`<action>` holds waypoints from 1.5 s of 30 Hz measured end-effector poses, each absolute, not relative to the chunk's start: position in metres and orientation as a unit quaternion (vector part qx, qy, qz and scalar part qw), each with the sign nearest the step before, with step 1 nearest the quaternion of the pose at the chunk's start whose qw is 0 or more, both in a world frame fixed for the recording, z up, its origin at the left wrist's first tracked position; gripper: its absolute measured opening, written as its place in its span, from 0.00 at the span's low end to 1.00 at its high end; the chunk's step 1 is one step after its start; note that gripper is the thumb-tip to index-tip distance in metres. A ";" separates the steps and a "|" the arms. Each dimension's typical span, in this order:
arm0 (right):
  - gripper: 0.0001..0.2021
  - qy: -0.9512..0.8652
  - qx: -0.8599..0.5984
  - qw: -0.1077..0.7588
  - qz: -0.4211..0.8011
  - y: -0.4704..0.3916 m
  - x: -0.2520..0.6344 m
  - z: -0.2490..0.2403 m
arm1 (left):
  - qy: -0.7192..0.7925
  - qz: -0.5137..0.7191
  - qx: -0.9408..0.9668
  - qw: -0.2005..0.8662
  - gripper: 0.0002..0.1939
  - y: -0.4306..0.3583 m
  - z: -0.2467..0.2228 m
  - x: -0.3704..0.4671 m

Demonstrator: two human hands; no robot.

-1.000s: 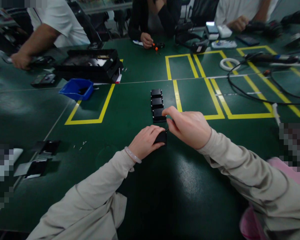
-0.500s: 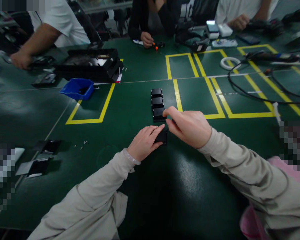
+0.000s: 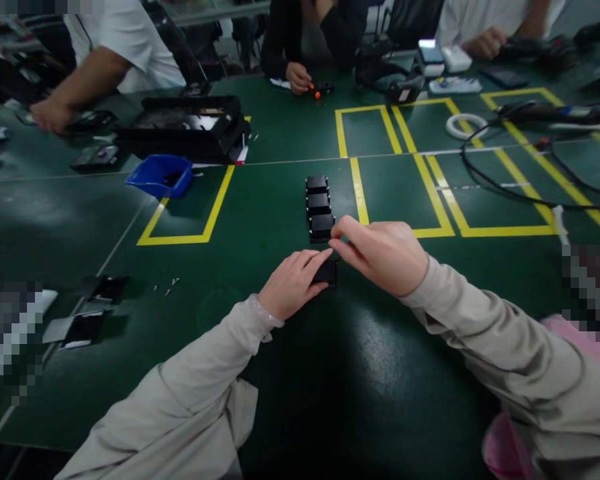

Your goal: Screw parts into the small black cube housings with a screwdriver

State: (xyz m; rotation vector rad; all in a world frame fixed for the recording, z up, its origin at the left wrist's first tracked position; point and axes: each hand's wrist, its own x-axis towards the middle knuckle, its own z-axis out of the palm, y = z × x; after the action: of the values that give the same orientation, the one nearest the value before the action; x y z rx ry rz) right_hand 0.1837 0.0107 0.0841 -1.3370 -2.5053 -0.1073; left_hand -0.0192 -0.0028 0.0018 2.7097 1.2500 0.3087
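Observation:
My left hand (image 3: 294,283) lies over a small black box (image 3: 327,274) on the green table, its fingers on top and its thumb along the near side. Much of that box is covered by the fingers. Just above the box's right far corner, my right hand (image 3: 383,257) is in a pinch. Something thin and dark seems to run down from its fingertips to the box, too small to name. Beyond, three similar black boxes (image 3: 319,203) stand in a row, with small bright bits along their sides. The nearest of them is close to my right fingertips.
Small screw-like bits (image 3: 169,287) and flat black pieces (image 3: 84,329) lie at left. Farther back are a blue bin (image 3: 160,176) and a black tray (image 3: 180,133). Yellow tape (image 3: 360,191), a white ring (image 3: 467,126) and a black cable (image 3: 500,183) are at right. Co-workers sit opposite.
The whole view has shifted slightly to the right. My right thumb and finger look a little closer together; my left hand keeps its place on the box.

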 end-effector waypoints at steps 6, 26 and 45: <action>0.16 -0.868 -0.475 0.139 -0.035 0.010 0.182 0.083 | 0.418 0.097 0.900 0.079 0.32 -0.002 0.003 -0.018; 0.14 -0.869 -0.464 0.167 -0.035 0.011 0.184 0.083 | 0.417 0.100 0.899 0.084 0.30 -0.002 0.003 -0.019; 0.18 -0.872 -0.468 0.136 -0.040 0.011 0.185 0.085 | 0.420 0.092 0.899 0.086 0.30 -0.002 0.003 -0.018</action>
State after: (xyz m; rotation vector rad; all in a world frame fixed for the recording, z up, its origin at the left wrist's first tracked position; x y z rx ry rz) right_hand 0.1854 0.0112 0.0848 -1.3562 -2.5256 -0.1163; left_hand -0.0184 -0.0024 0.0032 2.6788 1.2502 0.2753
